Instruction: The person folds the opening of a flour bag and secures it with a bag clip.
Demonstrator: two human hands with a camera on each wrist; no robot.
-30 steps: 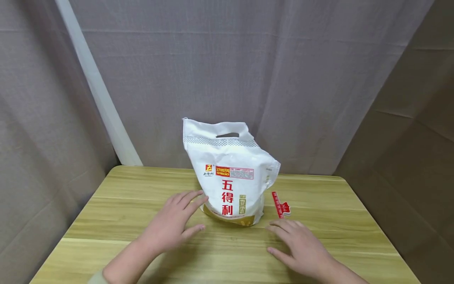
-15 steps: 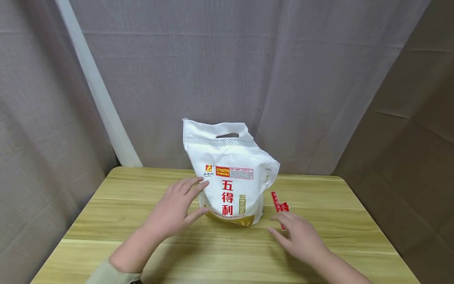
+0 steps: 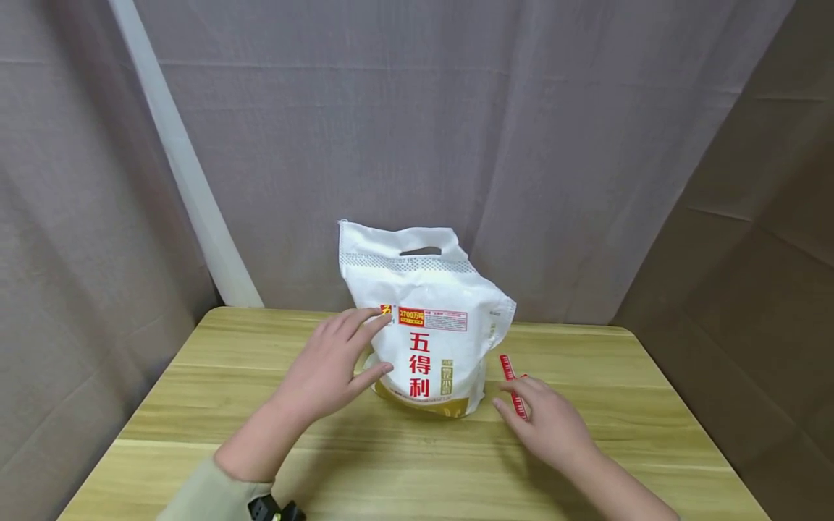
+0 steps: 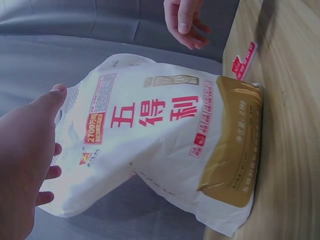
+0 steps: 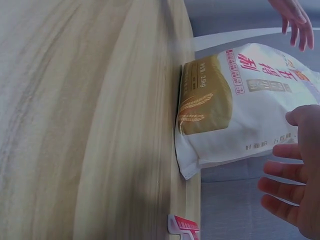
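Note:
A white flour bag (image 3: pixel 430 325) with red characters, a gold base and a cut-out handle stands upright at the table's back centre. My left hand (image 3: pixel 339 362) is open, its spread fingers lying against the bag's left front, with the index tip by the small logo. In the left wrist view that hand (image 4: pixel 25 150) sits beside the bag (image 4: pixel 165 145). My right hand (image 3: pixel 541 416) reaches flat over a red clip (image 3: pixel 507 367) lying to the right of the bag; whether the two touch cannot be told. The right wrist view shows straight fingers (image 5: pixel 285 170) near the bag (image 5: pixel 240 110) and the clip (image 5: pixel 184 227).
The wooden table (image 3: pixel 260 405) stands in a corner of grey curtains. A white pole (image 3: pixel 182 166) leans behind its back left corner. A brown wall (image 3: pixel 749 253) closes in the right side.
My left hand moved up and forward from the table onto the bag's front. My right hand slid forward until its fingers cover the lower end of the red clip.

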